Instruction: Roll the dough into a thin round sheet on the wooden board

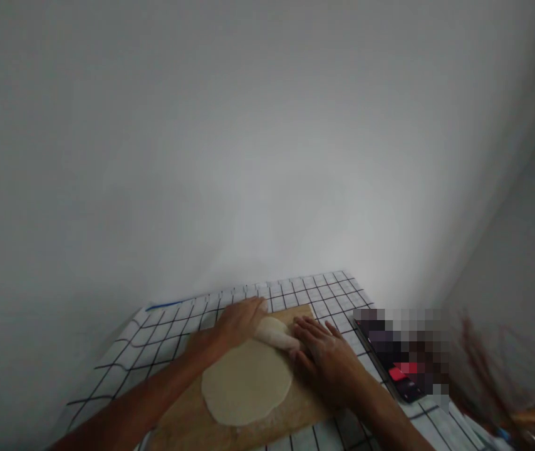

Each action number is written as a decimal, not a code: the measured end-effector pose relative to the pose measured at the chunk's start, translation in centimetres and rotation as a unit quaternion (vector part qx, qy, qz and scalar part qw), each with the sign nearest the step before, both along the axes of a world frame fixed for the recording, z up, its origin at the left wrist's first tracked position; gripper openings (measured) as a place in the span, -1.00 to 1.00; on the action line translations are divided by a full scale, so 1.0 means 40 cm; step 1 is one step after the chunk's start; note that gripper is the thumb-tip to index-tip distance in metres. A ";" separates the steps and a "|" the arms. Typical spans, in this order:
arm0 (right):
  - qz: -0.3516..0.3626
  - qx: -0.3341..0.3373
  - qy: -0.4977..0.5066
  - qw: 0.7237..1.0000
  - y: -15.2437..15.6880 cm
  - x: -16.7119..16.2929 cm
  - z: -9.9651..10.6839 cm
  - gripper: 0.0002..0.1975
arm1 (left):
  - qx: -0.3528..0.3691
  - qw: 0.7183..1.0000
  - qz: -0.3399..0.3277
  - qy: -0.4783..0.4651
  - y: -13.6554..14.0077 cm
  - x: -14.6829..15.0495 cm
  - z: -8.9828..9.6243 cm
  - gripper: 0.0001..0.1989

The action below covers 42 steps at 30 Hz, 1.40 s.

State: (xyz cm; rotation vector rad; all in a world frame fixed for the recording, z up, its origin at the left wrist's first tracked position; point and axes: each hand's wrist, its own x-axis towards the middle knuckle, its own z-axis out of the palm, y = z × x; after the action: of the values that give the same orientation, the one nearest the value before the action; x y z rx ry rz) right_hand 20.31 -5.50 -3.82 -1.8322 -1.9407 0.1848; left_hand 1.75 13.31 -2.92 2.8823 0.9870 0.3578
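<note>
A flat, roundish sheet of dough (pixel 244 385) lies on a wooden board (pixel 187 416). Across its far part rests a pale, floury rolling pin (pixel 277 335), slanting down to the right; I cannot tell whether dough covers it. My left hand (pixel 242 319) presses over the pin's left end, fingers together and pointing away to the right. At the right end, my right hand (pixel 326 354) bears on the pin with its fingers extended flat. Both palms hide the ends of the pin.
Under the board is a white tablecloth (pixel 136 351) with dark grid lines. A phone or tablet (pixel 389 363), partly pixelated, lies right of my right hand. A pale wall (pixel 230 156) rises behind the table. Blurred items (pixel 530 423) sit at the lower right.
</note>
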 end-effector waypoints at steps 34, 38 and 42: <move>-0.027 -0.012 -0.059 0.998 0.015 0.000 0.009 -0.58 | 0.132 0.991 0.004 0.008 -0.213 -0.165 -0.057 -0.49; -0.084 0.011 -0.091 0.992 0.048 -0.003 0.001 -0.54 | 0.119 0.992 0.031 0.016 -0.176 -0.126 -0.057 -0.49; -0.087 -0.007 -0.107 0.990 0.109 0.019 0.009 -0.55 | 0.115 0.992 0.059 0.015 -0.125 -0.083 -0.065 -0.49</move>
State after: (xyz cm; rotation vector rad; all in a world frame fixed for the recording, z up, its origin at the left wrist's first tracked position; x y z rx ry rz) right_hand 21.08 -1.14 -3.47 -2.0924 -1.9073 -0.0579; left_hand -1.56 8.32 -5.53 3.0464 1.1995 0.4678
